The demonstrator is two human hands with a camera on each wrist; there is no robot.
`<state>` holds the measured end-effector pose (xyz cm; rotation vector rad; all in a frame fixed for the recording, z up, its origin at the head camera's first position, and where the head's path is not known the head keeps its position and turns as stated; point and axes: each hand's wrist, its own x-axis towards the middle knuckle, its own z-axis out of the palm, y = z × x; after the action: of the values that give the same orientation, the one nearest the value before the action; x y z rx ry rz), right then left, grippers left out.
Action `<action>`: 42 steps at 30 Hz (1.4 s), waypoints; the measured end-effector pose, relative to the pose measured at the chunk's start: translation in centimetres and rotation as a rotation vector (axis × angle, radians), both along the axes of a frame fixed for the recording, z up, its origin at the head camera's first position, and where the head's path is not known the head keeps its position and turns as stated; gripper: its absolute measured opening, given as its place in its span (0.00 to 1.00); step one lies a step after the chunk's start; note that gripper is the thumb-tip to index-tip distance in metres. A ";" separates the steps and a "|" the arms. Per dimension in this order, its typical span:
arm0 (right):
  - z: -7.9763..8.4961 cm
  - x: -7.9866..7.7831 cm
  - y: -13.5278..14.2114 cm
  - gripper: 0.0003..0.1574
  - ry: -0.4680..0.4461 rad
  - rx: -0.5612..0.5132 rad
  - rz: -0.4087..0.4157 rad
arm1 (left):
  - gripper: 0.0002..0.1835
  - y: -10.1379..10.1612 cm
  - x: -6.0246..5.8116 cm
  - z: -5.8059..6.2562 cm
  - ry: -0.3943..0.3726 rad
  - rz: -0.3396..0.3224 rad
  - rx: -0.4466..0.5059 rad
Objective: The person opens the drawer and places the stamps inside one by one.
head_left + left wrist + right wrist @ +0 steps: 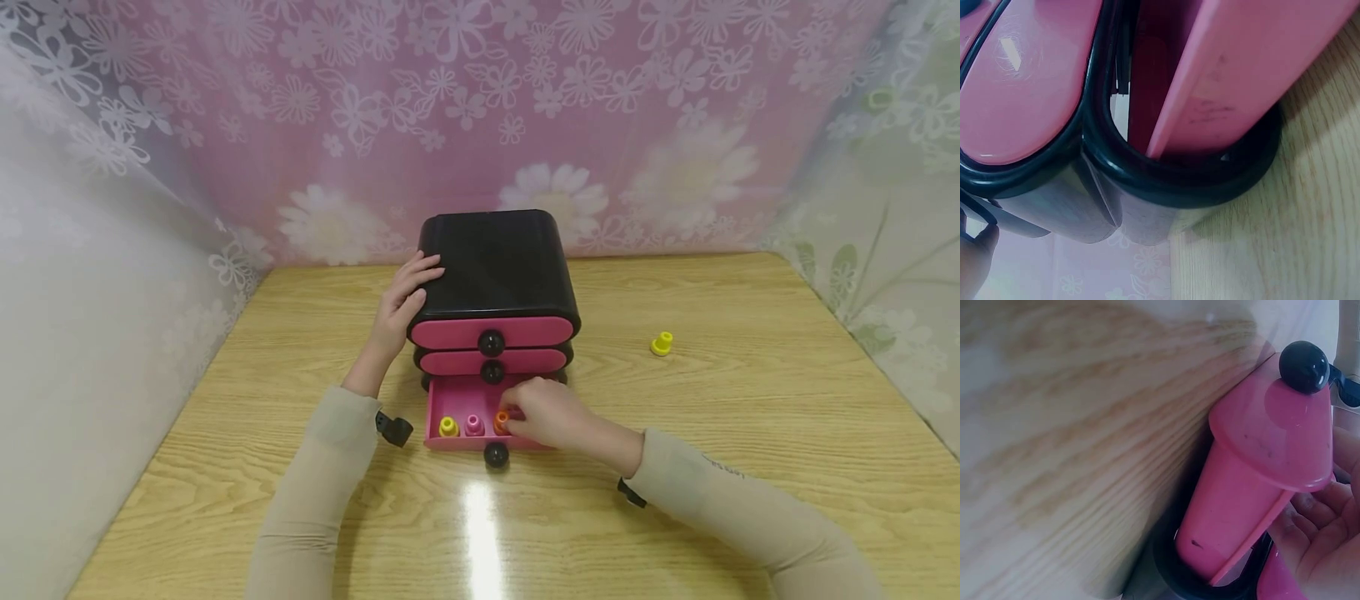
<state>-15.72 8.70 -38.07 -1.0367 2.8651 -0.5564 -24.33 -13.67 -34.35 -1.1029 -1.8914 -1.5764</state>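
A small black chest with pink drawers stands on the table, its bottom drawer pulled out. My left hand rests on the chest's left side, fingers extended over the top edge. Inside the open drawer, my right hand pinches a small orange stepped plastic peg, with its fingertips partly hidden. Beside it in a row along the drawer front stand a pink peg and a yellow peg. In the right wrist view the hand reaches over the drawer's side wall.
Another yellow peg stands on the wooden table to the right of the chest. The two upper drawers, with black round knobs, are closed. A flowered curtain hangs behind the table.
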 end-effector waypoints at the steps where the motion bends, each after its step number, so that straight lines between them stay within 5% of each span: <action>1: 0.0 0.0 0.0 0.02 -0.003 -0.001 -0.001 | 0.21 0.0 0.1 0.1 -0.002 0.002 -0.004; 9: 0.1 0.1 0.0 0.02 -0.006 -0.006 0.000 | 0.17 0.5 1.6 1.6 -0.011 -0.002 -0.005; 17: 0.8 0.3 0.9 0.07 -0.007 -0.103 0.000 | 0.17 0.6 1.8 1.8 -0.017 0.001 -0.003; 42: 2.6 0.0 8.9 0.15 -0.031 -0.273 -0.249 | 0.17 0.7 1.8 1.8 -0.001 0.001 -0.002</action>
<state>-15.69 17.57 -35.42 -0.6883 2.9675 -0.9942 -22.57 -13.01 -32.54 -1.1019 -1.8949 -1.5752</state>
